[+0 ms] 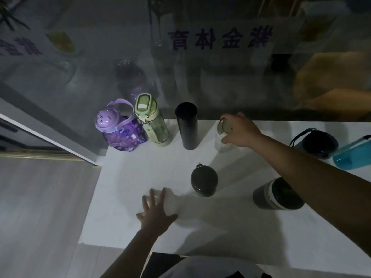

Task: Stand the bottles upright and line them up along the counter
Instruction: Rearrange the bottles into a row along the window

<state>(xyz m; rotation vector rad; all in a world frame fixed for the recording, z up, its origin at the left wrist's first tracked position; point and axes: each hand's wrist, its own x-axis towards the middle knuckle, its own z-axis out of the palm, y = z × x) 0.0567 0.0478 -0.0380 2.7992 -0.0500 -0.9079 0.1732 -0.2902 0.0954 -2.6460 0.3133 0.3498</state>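
White desk: it fills the lower centre and right of the frame, and I keep the row along its far edge by the glass.
Row so far: purple bottle, green bottle and black flask stand upright at upper centre.
Right hand: its grip is wrapped on the clear bottle, right of the flask; I'd set it level and in line before letting go.
Left hand: fingers spread flat over a pale bottle, lower centre.
Waiting: dark bottles and a blue bottle, right.

Three bottles stand in a row along the bench's back edge; a jar sits well right, nearer the front.
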